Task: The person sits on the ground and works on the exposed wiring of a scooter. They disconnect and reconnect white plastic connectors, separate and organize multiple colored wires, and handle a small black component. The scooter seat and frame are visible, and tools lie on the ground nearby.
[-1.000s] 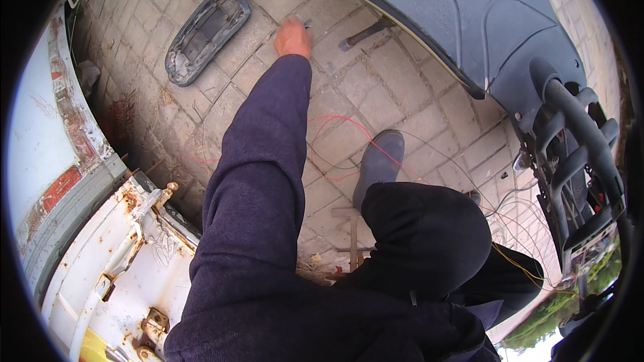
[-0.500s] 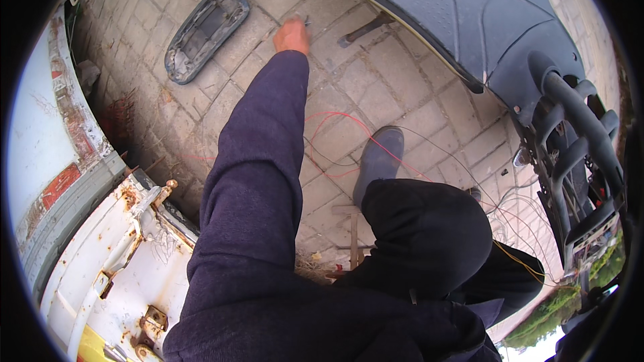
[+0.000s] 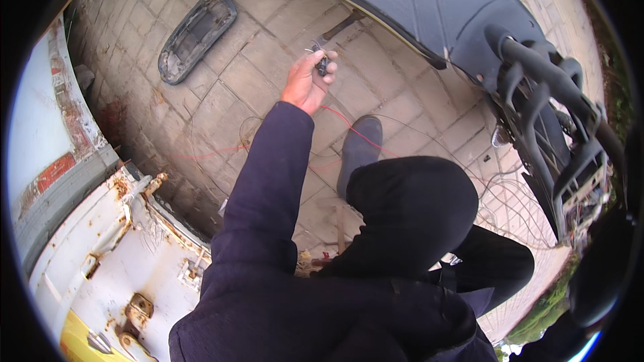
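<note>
My left hand is turned palm up over the paving, its fingers curled around a small black part with thin wires sticking out of it. The part's exact kind does not show. A red wire runs close by the wrist, over the bricks toward my shoe. Beyond the hand, a dark flat bar lies on the ground. My right hand is out of view.
An elongated dark shell lies on the paving at the far left. A dark grey vehicle panel spans the far right, with a black tubular rack below it. Rusty white metal stands near left. Tangled wires lie at right.
My left hand has risen from the ground and come nearer, turning palm up, with the small black part now plainly visible in it. The view has shifted slightly.
</note>
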`<act>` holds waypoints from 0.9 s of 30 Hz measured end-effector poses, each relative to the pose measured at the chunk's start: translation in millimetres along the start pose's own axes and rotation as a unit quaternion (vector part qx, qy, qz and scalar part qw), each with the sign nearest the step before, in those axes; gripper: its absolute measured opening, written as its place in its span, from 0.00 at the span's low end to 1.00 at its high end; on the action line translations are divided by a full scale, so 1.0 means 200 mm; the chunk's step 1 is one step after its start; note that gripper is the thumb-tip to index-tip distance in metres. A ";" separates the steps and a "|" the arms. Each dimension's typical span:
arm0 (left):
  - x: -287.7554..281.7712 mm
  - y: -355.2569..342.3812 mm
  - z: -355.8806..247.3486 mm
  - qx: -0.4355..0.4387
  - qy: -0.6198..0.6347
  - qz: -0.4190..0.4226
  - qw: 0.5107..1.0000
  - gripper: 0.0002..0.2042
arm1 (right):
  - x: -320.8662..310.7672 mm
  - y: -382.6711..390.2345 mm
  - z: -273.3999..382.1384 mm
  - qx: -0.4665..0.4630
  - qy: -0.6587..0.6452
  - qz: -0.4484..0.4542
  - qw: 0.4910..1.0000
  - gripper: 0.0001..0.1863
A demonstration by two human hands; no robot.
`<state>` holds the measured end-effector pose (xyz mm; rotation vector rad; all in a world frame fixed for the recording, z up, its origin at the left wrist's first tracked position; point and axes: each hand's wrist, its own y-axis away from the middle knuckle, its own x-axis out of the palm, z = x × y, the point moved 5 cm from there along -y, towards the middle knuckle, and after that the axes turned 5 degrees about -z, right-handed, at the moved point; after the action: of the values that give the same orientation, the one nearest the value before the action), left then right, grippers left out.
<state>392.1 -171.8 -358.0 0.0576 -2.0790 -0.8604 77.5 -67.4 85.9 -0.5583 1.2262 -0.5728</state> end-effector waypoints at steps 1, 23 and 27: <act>0.08 0.11 0.02 -0.008 0.020 0.007 1.000 0.06 | -0.03 0.00 0.01 -0.008 -0.002 -0.008 1.000 0.12; 1.64 1.77 0.62 -0.165 -0.155 0.351 0.909 0.04 | -1.16 0.68 -0.39 0.298 -0.336 -0.112 0.887 0.11; 1.69 1.72 0.90 -0.208 -0.180 0.355 0.893 0.05 | -0.98 1.09 -0.44 0.435 -0.421 -0.137 0.784 0.10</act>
<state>135.6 76.7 13.8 -1.0998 -1.9543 -0.8580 -30.6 217.1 54.3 -0.1307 -0.0468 -0.9184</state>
